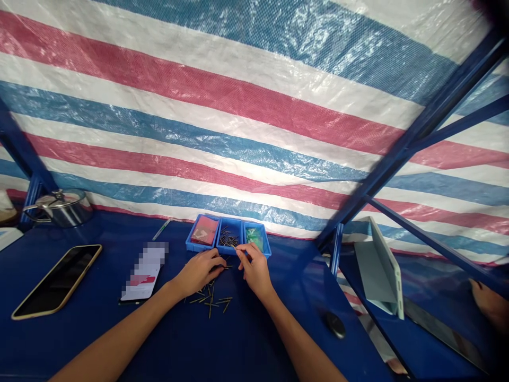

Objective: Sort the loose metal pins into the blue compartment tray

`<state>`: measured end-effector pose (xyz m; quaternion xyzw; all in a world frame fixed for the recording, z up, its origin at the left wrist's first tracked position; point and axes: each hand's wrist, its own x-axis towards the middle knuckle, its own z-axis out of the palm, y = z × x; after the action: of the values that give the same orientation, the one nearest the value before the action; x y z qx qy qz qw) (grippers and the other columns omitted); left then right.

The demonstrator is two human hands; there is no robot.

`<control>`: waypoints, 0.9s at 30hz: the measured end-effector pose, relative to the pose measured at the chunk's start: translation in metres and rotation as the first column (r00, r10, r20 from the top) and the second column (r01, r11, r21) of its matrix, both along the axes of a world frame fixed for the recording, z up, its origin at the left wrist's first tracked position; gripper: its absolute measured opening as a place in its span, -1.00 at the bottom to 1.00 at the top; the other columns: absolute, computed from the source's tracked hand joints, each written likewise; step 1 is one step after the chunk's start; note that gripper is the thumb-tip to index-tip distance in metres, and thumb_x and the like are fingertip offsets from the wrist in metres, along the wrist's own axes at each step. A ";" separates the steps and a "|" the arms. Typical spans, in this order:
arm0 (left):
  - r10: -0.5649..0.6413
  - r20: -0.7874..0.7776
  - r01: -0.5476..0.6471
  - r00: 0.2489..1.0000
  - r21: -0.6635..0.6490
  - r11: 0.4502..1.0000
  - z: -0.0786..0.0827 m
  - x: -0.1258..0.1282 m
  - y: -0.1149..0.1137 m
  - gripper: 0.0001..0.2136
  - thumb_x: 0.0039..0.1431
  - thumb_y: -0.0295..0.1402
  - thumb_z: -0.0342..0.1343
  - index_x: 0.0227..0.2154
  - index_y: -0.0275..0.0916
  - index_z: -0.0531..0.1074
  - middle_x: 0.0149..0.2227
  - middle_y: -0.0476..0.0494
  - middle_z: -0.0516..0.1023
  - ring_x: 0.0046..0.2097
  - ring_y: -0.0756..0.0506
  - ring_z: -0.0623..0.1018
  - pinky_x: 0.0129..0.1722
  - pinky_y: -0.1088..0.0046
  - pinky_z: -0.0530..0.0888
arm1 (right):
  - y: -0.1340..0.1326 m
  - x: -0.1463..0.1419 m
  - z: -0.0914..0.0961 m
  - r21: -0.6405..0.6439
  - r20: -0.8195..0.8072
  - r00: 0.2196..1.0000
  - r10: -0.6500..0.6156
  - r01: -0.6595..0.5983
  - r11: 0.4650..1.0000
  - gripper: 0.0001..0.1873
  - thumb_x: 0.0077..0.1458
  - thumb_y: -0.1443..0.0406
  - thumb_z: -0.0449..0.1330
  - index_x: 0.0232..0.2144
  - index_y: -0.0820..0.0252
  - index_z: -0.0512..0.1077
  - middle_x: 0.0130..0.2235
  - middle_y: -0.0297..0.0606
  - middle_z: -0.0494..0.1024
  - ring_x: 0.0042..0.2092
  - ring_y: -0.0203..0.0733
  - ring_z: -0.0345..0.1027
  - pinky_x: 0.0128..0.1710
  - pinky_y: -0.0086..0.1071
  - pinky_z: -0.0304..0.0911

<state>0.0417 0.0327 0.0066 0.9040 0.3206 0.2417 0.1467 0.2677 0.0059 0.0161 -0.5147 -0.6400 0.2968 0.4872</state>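
Observation:
Several thin, dark and brass-coloured metal rods (211,303), much like small drill bits, lie scattered on the blue table below my hands. My left hand (201,271) is closed low over this pile, and a thin rod (228,266) shows at its fingertips. With thumb and forefinger pinched, my right hand (255,269) holds another slim rod (234,247) at the front edge of a blue three-part tray (201,248). More such rods (228,238) lie in the tray's middle compartment. A pink packet (205,229) fills the left compartment; green packets (254,236) fill the right.
Left of my hands lie a lit phone (143,281) and a larger dark phone (58,281). A metal pot (66,208) stands at the back left. A black mouse-like object (335,324) is at right. Beyond a blue frame (382,159) stands a tablet case (377,268); another person's hand (489,300) shows there.

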 end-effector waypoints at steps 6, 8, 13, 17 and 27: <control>-0.004 0.009 0.004 1.000 0.004 1.000 0.001 0.000 -0.001 -0.78 0.51 -0.28 -0.02 -0.04 -0.12 0.53 -0.11 -0.12 0.48 -0.13 -0.12 0.54 -0.13 0.40 0.43 | 0.006 -0.002 -0.006 -0.116 -0.179 0.983 0.034 -0.055 0.992 -0.62 0.29 -0.05 0.18 -0.14 0.11 0.47 -0.24 -0.26 0.53 -0.54 -0.30 0.41 -0.77 -0.52 0.16; -0.005 0.007 0.005 1.000 0.002 1.000 0.002 0.000 -0.001 -0.78 0.51 -0.28 -0.02 -0.05 -0.12 0.53 -0.12 -0.12 0.48 -0.14 -0.12 0.54 -0.14 0.39 0.43 | 0.007 -0.003 -0.008 -0.147 -0.250 0.967 0.045 -0.084 0.985 -0.64 0.26 -0.04 0.20 -0.16 0.11 0.41 -0.23 -0.29 0.53 -0.55 -0.31 0.42 -0.78 -0.54 0.16; -0.004 0.017 0.004 1.000 0.010 1.000 0.000 0.000 0.000 -0.78 0.50 -0.27 -0.02 -0.06 -0.12 0.54 -0.13 -0.12 0.48 -0.14 -0.11 0.54 -0.15 0.39 0.44 | 0.007 -0.004 -0.008 -0.195 -0.329 0.944 0.037 -0.106 0.975 -0.62 0.22 -0.05 0.24 -0.24 0.09 0.30 -0.33 -0.36 0.57 -0.59 -0.33 0.40 -0.79 -0.57 0.13; 0.002 0.005 -0.002 1.000 0.010 1.000 -0.001 0.000 0.000 -0.80 0.50 -0.29 0.00 -0.06 -0.12 0.53 -0.14 -0.11 0.47 -0.15 -0.11 0.54 -0.14 0.39 0.43 | 0.004 -0.007 -0.005 -0.207 -0.326 0.944 0.055 -0.128 0.970 -0.57 0.24 -0.08 0.21 -0.38 0.12 0.32 -0.48 -0.39 0.53 -0.66 -0.38 0.27 -0.79 -0.58 0.03; 0.004 -0.005 -0.004 1.000 0.010 1.000 -0.001 0.000 0.000 -0.78 0.50 -0.28 -0.02 -0.04 -0.12 0.53 -0.14 -0.12 0.48 -0.14 -0.12 0.54 -0.13 0.39 0.44 | 0.002 -0.009 0.000 -0.320 -0.436 0.900 0.006 -0.161 0.934 -0.56 0.19 -0.07 0.24 -0.40 0.18 0.43 -0.57 -0.37 0.51 -0.71 -0.43 0.13 -0.77 -0.58 -0.08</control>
<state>0.0419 0.0330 0.0056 0.9047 0.3216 0.2415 0.1408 0.2590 0.0081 0.0161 -0.4865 -0.4766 0.5316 0.5035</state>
